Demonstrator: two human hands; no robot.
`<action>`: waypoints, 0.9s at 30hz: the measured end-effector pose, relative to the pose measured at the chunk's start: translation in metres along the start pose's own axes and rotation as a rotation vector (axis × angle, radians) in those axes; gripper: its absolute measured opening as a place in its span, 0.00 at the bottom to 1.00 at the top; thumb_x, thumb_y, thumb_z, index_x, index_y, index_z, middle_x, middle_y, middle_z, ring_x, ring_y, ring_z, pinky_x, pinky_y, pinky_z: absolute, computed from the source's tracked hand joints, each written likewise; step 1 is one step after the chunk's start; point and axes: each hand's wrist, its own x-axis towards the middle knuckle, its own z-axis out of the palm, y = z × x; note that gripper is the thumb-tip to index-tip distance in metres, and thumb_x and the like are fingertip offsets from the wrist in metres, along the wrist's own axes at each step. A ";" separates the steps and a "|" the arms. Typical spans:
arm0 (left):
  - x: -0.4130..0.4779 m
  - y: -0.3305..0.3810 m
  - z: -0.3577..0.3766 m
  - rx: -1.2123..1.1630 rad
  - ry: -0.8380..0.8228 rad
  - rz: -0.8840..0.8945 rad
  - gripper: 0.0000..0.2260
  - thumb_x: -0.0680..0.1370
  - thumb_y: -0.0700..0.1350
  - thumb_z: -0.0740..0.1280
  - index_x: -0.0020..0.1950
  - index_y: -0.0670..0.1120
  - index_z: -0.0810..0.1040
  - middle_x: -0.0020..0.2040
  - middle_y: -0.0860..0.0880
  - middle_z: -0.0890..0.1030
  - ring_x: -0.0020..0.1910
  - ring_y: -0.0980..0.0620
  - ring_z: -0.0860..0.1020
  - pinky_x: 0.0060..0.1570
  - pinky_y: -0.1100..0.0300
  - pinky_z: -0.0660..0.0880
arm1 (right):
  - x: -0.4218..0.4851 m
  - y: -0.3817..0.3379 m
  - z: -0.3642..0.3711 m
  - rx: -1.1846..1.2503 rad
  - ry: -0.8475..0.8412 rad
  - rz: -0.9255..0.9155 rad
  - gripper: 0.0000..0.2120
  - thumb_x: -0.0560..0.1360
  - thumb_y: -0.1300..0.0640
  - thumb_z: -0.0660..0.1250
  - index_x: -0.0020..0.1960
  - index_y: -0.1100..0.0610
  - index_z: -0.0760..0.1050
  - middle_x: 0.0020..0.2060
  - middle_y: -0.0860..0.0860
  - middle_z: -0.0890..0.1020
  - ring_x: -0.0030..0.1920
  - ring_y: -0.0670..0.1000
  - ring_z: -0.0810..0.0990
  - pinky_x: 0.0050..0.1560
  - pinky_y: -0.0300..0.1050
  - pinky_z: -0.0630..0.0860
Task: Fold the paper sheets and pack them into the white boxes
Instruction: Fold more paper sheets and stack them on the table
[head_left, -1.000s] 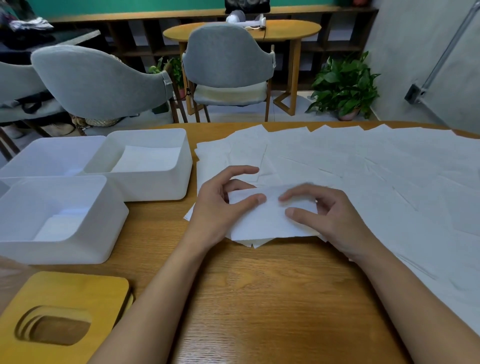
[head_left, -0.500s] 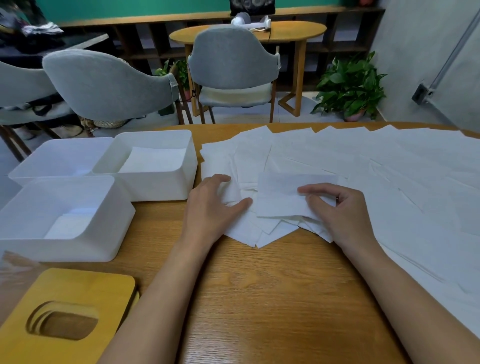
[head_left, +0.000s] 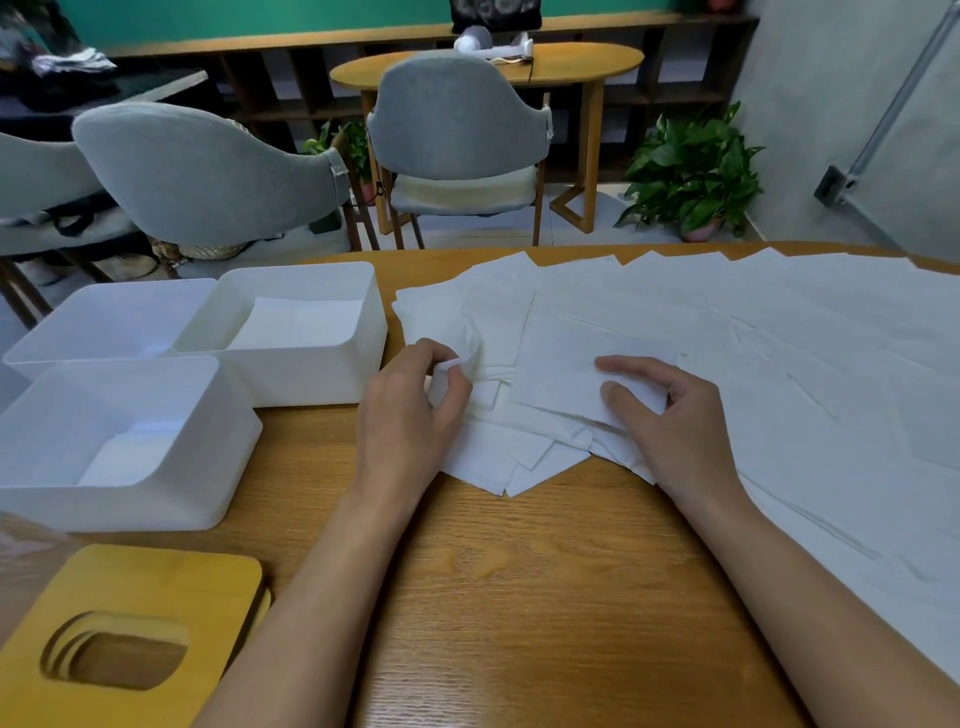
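Your left hand (head_left: 408, 415) pinches a sheet corner (head_left: 448, 368) between thumb and curled fingers, just right of the white boxes (head_left: 311, 382). Your right hand (head_left: 680, 431) pinches the right edge of the folded sheet (head_left: 566, 379), which lies atop the paper pile (head_left: 779, 338) on the table (head_left: 519, 597).

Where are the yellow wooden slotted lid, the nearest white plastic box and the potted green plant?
Yellow wooden slotted lid (head_left: 156, 582): head view, flat top.
Nearest white plastic box (head_left: 130, 506): head view, front wall.
Potted green plant (head_left: 691, 161): head view, leaves.
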 end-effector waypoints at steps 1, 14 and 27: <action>-0.001 0.003 0.000 -0.031 0.010 0.037 0.02 0.81 0.41 0.70 0.52 0.45 0.82 0.45 0.54 0.83 0.44 0.57 0.79 0.44 0.62 0.75 | 0.000 0.000 0.000 -0.009 0.011 -0.003 0.12 0.79 0.58 0.73 0.58 0.45 0.86 0.57 0.38 0.85 0.63 0.37 0.79 0.72 0.46 0.73; -0.025 0.054 0.016 -0.563 -0.255 -0.073 0.09 0.84 0.45 0.69 0.61 0.46 0.85 0.53 0.55 0.87 0.54 0.55 0.85 0.54 0.62 0.79 | -0.011 -0.015 0.008 0.148 -0.227 -0.006 0.15 0.74 0.45 0.74 0.56 0.53 0.86 0.46 0.44 0.88 0.48 0.39 0.84 0.47 0.31 0.75; -0.009 0.030 0.001 -0.295 -0.118 0.156 0.13 0.79 0.46 0.73 0.64 0.50 0.83 0.62 0.55 0.81 0.67 0.52 0.77 0.66 0.46 0.74 | -0.008 -0.012 0.006 0.183 -0.229 0.081 0.06 0.79 0.62 0.73 0.49 0.52 0.87 0.43 0.47 0.89 0.45 0.46 0.88 0.45 0.36 0.79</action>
